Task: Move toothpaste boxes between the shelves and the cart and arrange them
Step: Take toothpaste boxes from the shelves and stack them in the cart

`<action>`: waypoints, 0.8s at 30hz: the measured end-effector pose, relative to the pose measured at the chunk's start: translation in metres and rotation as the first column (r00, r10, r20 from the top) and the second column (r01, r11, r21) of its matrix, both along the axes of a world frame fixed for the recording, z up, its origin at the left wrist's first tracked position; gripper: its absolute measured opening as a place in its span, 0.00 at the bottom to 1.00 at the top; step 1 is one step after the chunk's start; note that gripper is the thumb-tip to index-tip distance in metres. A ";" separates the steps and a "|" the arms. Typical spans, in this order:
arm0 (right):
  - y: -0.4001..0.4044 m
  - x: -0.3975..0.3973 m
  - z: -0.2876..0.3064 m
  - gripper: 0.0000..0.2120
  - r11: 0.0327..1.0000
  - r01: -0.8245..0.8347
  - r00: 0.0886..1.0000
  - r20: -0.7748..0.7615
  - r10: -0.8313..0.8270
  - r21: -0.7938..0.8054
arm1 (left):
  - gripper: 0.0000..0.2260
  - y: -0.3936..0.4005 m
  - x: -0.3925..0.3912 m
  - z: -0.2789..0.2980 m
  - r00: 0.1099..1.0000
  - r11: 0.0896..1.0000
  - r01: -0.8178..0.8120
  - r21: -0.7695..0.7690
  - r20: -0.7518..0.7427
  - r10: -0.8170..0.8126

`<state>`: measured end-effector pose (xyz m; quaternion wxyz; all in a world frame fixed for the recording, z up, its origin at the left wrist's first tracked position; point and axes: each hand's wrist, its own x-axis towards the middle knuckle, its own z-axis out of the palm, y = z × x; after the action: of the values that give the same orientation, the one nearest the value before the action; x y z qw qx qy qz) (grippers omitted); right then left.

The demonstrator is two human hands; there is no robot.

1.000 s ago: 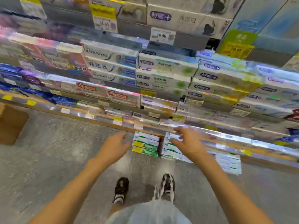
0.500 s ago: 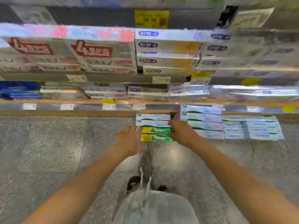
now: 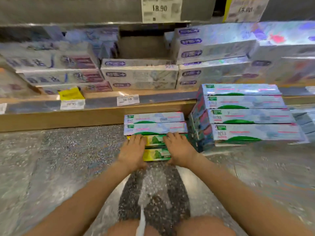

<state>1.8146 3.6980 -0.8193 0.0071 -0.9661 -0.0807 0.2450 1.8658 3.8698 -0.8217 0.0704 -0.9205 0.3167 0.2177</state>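
Both hands reach down to a short stack of toothpaste boxes (image 3: 155, 136) standing on the speckled floor (image 3: 68, 159) right against the wooden base of the shelf unit (image 3: 59, 119). The stack has two pale boxes with a green arc on top and two yellow-green boxes underneath. The left hand (image 3: 132, 151) lies over the left end of the yellow-green boxes, fingers stretched forward with their tips at the lower edge of the pale boxes; the right hand (image 3: 181, 150) lies the same way over the right end. The frame is smeared with motion, so it looks as though the thumbs hook under the near bottom edge of the stack, but a real grip cannot be made out. Just to the right, touching or nearly touching, stands a taller stack (image 3: 245, 114) of four pale boxes, its left end angled toward the near side. Farther right sits another low pile of boxes (image 3: 305, 121), partly cut off. On the shelf behind, rows of pale boxes are stacked flat, with a gap (image 3: 143, 45) in the middle row, and price tags (image 3: 128, 100) are fixed along the shelf edge. Bare knees (image 3: 202, 225) show at the near edge.
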 end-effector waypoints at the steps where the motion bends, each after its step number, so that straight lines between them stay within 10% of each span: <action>1: -0.001 -0.001 -0.006 0.42 1.000 0.003 0.999 0.032 -0.002 -0.009 | 0.44 0.000 0.001 -0.005 1.000 1.000 -0.004 -0.010 0.025 0.005; 6: 0.002 0.000 -0.018 0.38 0.999 0.032 0.982 0.186 -0.025 -0.031 | 0.47 -0.002 0.003 -0.027 0.969 0.995 0.077 -0.065 0.238 -0.060; 17: 0.011 -0.004 0.001 0.31 0.998 0.028 0.994 0.106 -0.022 -0.060 | 0.40 0.006 0.000 -0.028 0.980 0.987 0.115 -0.108 0.178 -0.095; 24: 0.024 0.022 0.191 0.36 0.999 -0.025 0.979 0.204 0.015 0.048 | 0.31 0.036 0.020 0.175 0.989 0.980 0.074 -0.183 0.136 -0.050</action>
<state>1.8367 3.7221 -0.6287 0.0207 -0.9848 -0.0969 0.1428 1.8860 3.9057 -0.6472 0.0109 -0.9250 0.3591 0.1240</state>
